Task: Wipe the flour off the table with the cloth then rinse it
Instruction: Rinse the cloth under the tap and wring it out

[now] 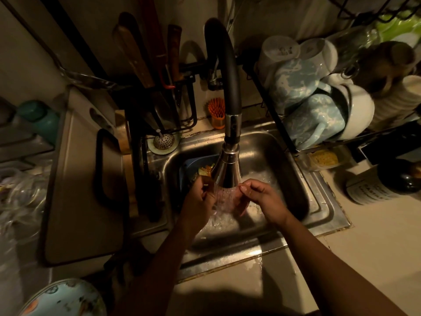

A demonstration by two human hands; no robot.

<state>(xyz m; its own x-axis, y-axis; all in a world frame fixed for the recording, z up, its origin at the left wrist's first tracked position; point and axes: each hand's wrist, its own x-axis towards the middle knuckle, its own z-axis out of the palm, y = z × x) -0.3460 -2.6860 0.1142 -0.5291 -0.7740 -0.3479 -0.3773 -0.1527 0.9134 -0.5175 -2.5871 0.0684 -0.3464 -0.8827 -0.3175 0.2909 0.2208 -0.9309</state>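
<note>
Above sink [320,192], cloth [226,197] seemingly pinched between left hand [200,202] and right hand [265,200].

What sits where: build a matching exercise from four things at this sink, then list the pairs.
1 cloth
2 strainer
3 blue mugs
4 orange holder

A in the rack right of the sink
B under the tap, held by left hand and right hand
C on the sink's back left corner
D behind the sink, beside the tap

Pairs: 1-B, 2-C, 3-A, 4-D
</note>
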